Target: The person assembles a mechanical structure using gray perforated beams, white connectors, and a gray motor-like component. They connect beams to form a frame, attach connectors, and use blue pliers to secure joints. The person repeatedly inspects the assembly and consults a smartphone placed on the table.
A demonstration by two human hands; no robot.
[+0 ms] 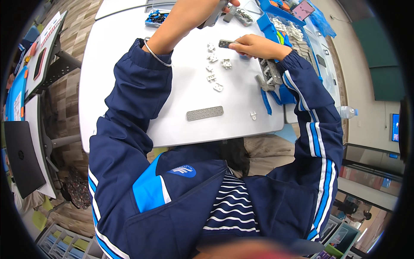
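Observation:
My right hand (261, 46) is closed on the end of a short dark grey perforated beam (226, 43), holding it over the white table (181, 90). At the top edge my left hand (202, 9), partly cut off by the frame, is closed on a grey part (214, 16) whose exact kind I cannot make out. Several small white connector pieces (226, 64) lie in a loose column below the hands. Closer to me rests a flat grey perforated plate (205, 113). A single small white bracket (253, 115) sits to its right.
Behind my right hand stands a blue bin (268, 28) with white and grey parts. Grey beams (270, 71) and a blue strip (266, 102) lie by my right sleeve. Small clear boxes hold black and blue pieces (157, 18) and grey pieces (244, 17). A bottle (346, 112) is far right.

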